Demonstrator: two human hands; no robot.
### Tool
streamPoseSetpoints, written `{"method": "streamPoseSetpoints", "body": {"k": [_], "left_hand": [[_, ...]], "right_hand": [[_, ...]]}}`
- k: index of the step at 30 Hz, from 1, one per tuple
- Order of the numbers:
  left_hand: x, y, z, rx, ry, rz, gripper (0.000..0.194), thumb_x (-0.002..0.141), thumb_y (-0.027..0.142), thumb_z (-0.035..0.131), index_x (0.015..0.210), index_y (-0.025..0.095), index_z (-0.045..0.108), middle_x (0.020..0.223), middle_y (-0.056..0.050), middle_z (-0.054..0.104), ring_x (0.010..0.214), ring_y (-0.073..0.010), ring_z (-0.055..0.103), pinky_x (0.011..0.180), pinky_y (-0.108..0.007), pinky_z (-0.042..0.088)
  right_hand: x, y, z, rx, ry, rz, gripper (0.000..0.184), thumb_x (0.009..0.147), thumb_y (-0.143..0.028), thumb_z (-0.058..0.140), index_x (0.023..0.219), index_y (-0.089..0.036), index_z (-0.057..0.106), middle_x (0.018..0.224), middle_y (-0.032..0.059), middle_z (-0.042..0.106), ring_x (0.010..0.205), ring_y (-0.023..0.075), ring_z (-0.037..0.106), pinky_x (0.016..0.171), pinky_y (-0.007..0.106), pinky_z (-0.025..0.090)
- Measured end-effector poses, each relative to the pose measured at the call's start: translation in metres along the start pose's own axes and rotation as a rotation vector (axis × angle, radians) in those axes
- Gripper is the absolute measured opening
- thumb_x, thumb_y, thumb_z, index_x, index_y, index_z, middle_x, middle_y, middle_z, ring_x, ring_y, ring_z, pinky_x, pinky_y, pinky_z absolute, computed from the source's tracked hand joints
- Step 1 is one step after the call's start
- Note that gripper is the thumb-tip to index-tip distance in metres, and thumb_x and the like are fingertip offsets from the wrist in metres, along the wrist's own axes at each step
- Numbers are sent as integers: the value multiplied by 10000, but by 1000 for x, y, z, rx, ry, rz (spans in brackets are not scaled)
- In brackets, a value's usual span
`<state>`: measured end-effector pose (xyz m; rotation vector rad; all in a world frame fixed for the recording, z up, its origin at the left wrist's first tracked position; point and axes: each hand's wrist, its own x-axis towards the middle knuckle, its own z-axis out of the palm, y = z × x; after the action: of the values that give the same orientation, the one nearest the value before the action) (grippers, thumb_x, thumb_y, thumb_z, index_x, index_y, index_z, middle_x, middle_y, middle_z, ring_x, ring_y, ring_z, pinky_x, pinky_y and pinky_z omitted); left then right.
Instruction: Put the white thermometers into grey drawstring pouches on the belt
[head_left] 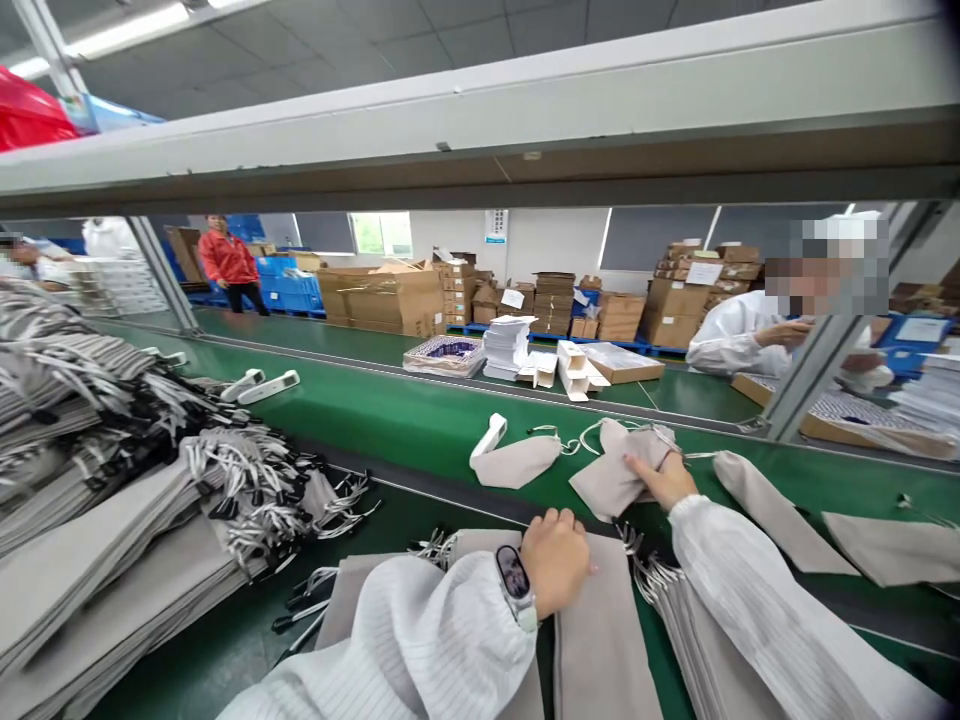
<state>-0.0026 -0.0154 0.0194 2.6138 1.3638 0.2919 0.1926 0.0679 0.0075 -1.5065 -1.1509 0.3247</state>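
My right hand [664, 482] is closed on a crumpled grey drawstring pouch [607, 485] lying on the green belt, its thumb and fingers pressed into the cloth. Nearer to me, my left hand [555, 562], with a watch on the wrist, has its fingers curled at the top of a flat grey pouch [604, 630]; its fingertips are partly hidden. Left of the right hand, a white handheld device [491, 438] sticks out of another grey pouch [519, 464]. A fanned stack of pouches [694, 625] with white cords lies under my right forearm.
Large piles of grey pouches [112, 590] with white cords and black ends fill the left side. Two white devices [261, 387] lie on the belt [360, 400]. More pouches [780, 515] lie at right. A shelf [480, 130] crosses overhead. A co-worker [750, 325] sits across at right.
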Motion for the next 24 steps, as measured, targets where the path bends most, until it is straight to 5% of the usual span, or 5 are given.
{"method": "streamPoseSetpoints", "body": {"k": [7, 11, 17, 20, 24], "left_hand": [[0, 10, -5, 52, 26, -77, 156, 734, 220, 575, 816, 88, 587, 897, -112, 528, 893, -258, 455, 732, -374, 412], [-2, 14, -12, 58, 40, -124, 210, 727, 106, 531, 934, 86, 554, 944, -129, 522, 890, -255, 460, 691, -346, 431], [-2, 10, -22, 52, 56, -93, 288, 757, 81, 444, 1020, 169, 520, 1006, -90, 537, 949, -253, 453, 706, -328, 423], [0, 7, -21, 93, 40, -93, 238, 731, 71, 483, 958, 122, 533, 919, -113, 564, 914, -268, 466, 730, -366, 405], [5, -2, -13, 50, 10, -60, 127, 702, 94, 545, 828, 103, 557, 839, -124, 570, 886, -276, 473, 730, -375, 378]], "right_hand": [[2, -31, 13, -769, -238, -221, 527, 733, -375, 466, 1180, -100, 411, 1248, 231, 353, 1102, 374, 367, 825, 518, 313], [0, -78, 88, -615, -582, -263, 350, 777, -404, 442, 1074, -231, 507, 996, 68, 578, 959, 219, 515, 816, 341, 382], [4, -85, 182, -457, -663, 54, 315, 793, -327, 497, 1045, -138, 503, 1030, 74, 533, 914, 187, 523, 774, 386, 429], [19, -73, 176, -276, -647, 182, 301, 824, -295, 456, 1084, -143, 474, 1070, 68, 505, 899, 160, 526, 750, 361, 453], [38, -62, 120, 42, -650, 228, 411, 797, -218, 488, 1177, -204, 333, 1043, 52, 534, 822, 143, 570, 645, 315, 497]]}}
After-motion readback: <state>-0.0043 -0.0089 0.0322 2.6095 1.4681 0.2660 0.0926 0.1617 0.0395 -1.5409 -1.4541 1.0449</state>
